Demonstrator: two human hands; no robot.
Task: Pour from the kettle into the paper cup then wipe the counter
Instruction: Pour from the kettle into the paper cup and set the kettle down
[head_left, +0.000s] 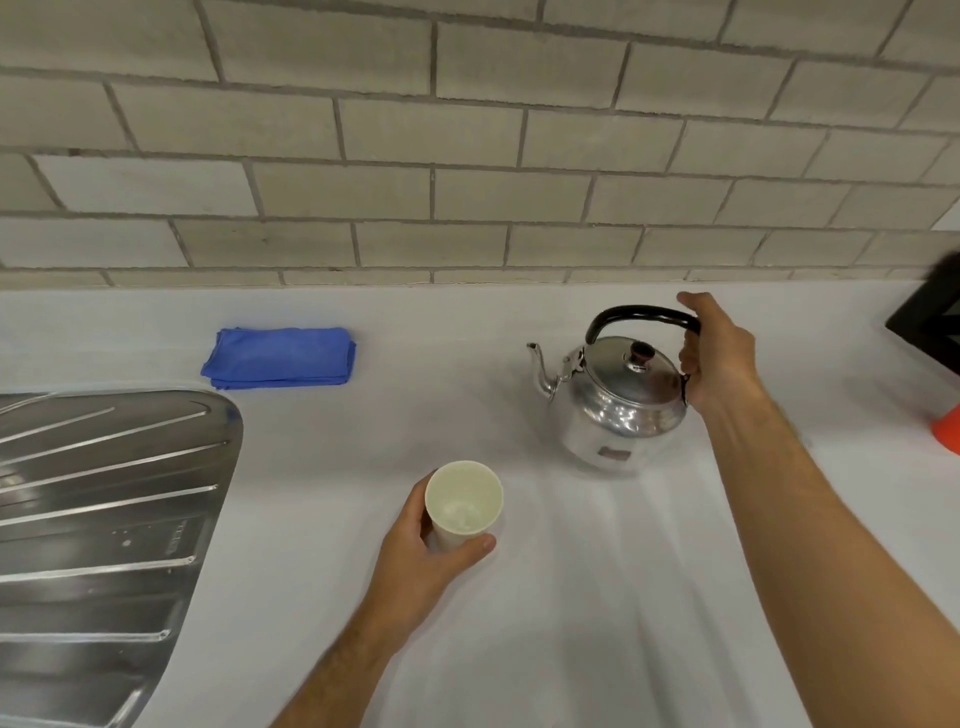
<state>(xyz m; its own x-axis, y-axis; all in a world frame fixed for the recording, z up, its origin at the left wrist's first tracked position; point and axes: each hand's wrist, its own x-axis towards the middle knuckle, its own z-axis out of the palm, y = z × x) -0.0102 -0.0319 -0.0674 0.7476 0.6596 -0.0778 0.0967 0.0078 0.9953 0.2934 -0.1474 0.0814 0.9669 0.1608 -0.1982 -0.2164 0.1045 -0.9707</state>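
A shiny metal kettle (615, 410) with a black arched handle stands upright on the white counter (545, 597), spout pointing left. My right hand (719, 358) is wrapped around the right end of that handle. A white paper cup (464, 499) stands upright in front of the kettle, to its left, with a little liquid at the bottom. My left hand (421, 556) grips the cup's side from the left and below. A folded blue cloth (280, 357) lies flat at the back of the counter, left of the kettle.
A steel draining board (98, 519) with ridges fills the left side. A grey tiled wall (467, 156) rises behind the counter. At the right edge are a black object (930, 317) and part of an orange object (948, 431).
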